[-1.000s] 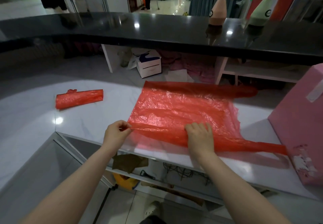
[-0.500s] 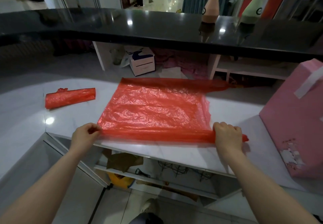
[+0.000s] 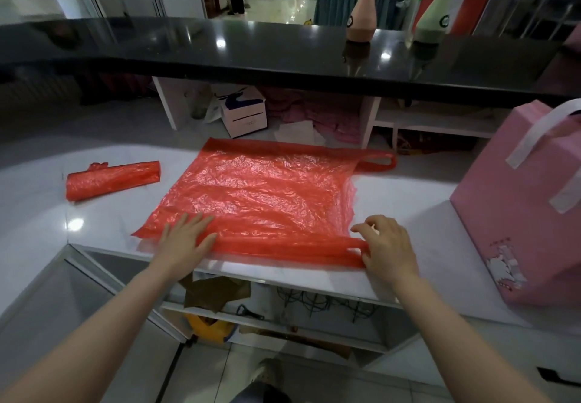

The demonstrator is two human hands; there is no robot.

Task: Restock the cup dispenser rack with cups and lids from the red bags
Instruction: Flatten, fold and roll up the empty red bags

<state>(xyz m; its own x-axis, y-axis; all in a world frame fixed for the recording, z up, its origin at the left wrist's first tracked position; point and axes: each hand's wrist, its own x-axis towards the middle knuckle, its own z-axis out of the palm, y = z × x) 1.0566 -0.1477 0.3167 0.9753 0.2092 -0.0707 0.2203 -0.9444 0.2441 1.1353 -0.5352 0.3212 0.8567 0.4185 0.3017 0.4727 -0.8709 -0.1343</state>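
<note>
Head view looks down on a pale marble-look tabletop point(image 3: 408, 201) where a red plastic bag point(image 3: 267, 195) lies spread flat, its near edge rolled into a narrow band along the tabletop's front edge. One handle loop of the bag reaches out toward the far right. The left hand point(image 3: 185, 240) lies flat on the near left part of the bag, fingers straight and spread, pressing the plastic down without gripping it. The right hand point(image 3: 388, 245) sits at the right end of the rolled band, thumb and curled fingers pinching the bunched plastic there. A second red bag, rolled into a tube point(image 3: 111, 180), rests on the tabletop well to the left of the spread one, apart from both hands. A pink paper bag point(image 3: 515, 214) with white handles stands at the right, near the right hand but not touching it. Behind runs a raised black counter point(image 3: 251, 53) carrying a pink bottle point(image 3: 361, 22) and a pale green bottle point(image 3: 435, 22). Below it, a white box point(image 3: 245, 116) sits on the lower level.
</note>
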